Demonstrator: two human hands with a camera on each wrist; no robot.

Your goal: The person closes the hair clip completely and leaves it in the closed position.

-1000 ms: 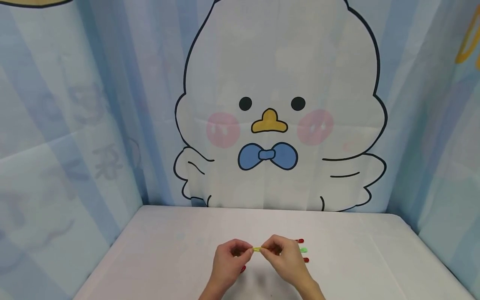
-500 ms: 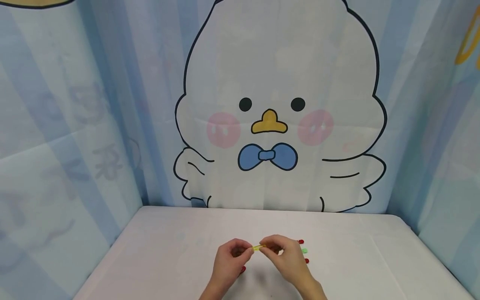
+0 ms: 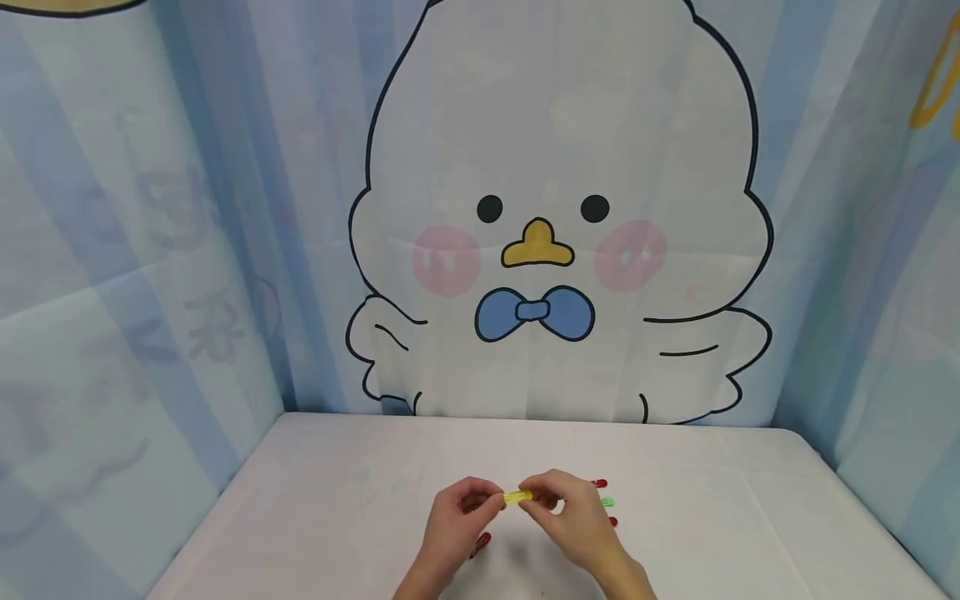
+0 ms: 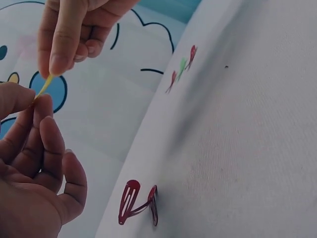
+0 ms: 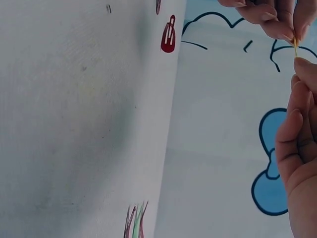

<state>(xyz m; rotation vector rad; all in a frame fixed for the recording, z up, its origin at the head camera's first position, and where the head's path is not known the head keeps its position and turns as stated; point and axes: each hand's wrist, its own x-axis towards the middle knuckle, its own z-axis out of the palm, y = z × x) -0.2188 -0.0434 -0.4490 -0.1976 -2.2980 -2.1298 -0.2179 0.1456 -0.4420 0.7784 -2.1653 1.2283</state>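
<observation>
Head view: both hands (image 3: 461, 518) (image 3: 572, 515) pinch a yellow clip (image 3: 517, 497); orange lettering (image 3: 919, 117) is cropped.

Both hands (image 3: 461, 518) (image 3: 570, 517) in facing pinches

The yellow clip (image 3: 517, 497) looks smooth, the tabletop (image 4: 247, 148) matt and cloth-like.

We're at the white table (image 3: 337, 500)!
Behind it, we've got a big cartoon bird (image 3: 540, 142) in a blue bow tie (image 3: 498, 315), striped cloth (image 3: 112, 250) flanking the table.
</observation>
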